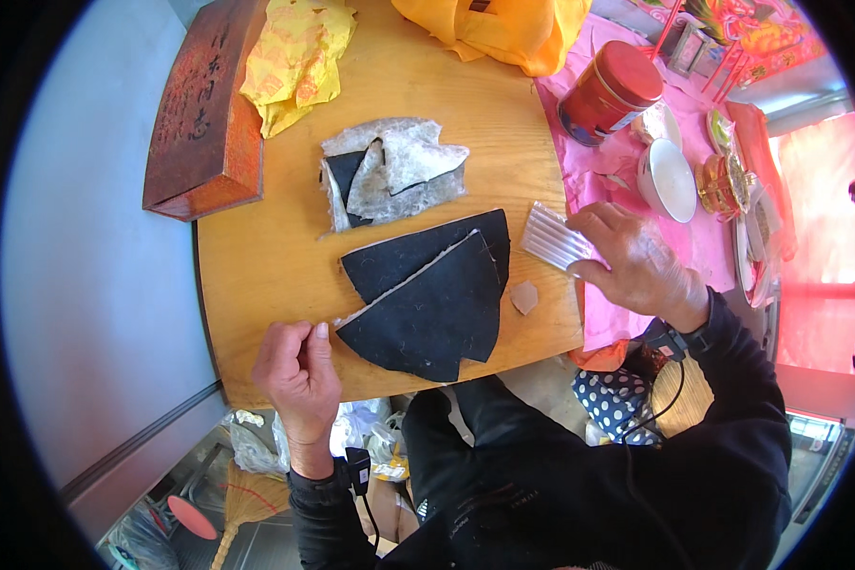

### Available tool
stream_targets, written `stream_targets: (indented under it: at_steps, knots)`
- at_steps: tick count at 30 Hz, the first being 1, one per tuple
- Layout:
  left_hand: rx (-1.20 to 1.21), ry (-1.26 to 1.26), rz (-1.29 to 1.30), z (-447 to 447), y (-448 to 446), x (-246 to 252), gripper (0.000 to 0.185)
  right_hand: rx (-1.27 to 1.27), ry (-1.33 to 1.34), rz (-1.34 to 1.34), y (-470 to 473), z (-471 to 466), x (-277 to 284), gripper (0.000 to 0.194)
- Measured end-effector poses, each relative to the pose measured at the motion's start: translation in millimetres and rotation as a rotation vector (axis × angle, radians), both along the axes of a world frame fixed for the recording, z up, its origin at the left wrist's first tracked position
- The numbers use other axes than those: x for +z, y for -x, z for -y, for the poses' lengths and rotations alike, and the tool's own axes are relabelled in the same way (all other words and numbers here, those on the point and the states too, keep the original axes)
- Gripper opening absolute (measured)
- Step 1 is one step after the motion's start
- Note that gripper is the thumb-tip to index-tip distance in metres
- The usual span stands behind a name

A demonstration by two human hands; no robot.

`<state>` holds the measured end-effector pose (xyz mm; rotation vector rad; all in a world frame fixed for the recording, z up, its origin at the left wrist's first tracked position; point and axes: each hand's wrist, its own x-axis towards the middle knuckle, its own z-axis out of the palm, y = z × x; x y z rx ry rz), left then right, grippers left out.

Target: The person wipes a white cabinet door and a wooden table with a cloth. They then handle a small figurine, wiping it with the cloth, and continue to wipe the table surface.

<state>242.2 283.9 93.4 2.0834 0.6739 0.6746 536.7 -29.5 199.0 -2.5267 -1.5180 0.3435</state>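
Note:
My right hand (630, 263) grips the end of a clear packet of white sticks (552, 239) at the table's right side. My left hand (303, 370) is closed, thumb against the index finger, just off the pointed left corner of a black fabric piece (427, 313). Nothing shows between its fingers. That piece overlaps a second black fabric piece (399, 260), and a pale fuzzy edge runs along its upper side. Farther back lies a folded piece of black cloth with white fluffy backing (406, 167). A small beige chip (524, 297), perhaps tailor's chalk, rests right of the fabric.
A wooden box with writing (203, 121) stands at the left edge beside crumpled yellow paper (296, 64). Orange cloth (506, 32) lies at the back. On pink sheeting (613, 178) to the right are a red canister (609, 92), a white bowl (666, 182) and a brass-coloured vessel (723, 185).

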Motion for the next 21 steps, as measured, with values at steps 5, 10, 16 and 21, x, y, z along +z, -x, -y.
stream_targets:
  at_steps: [5, 10, 16, 21]
  knots:
    - [-0.003, -0.086, 0.042, 0, -5, -3, 0.013, 0.078, -0.048, 0.184, 16, 4, -24, 0.062]
    - [0.023, -0.069, 0.041, 2, -5, -5, 0.013, 0.077, -0.063, 0.228, 10, 10, -34, 0.049]
    - [0.033, -0.068, 0.026, 3, -4, -4, 0.014, -0.021, -0.103, 0.01, -11, 8, -31, 0.035]
    - [0.038, -0.025, 0.064, 4, -4, -8, 0.014, -0.198, -0.312, -0.293, -30, -1, -25, 0.027]
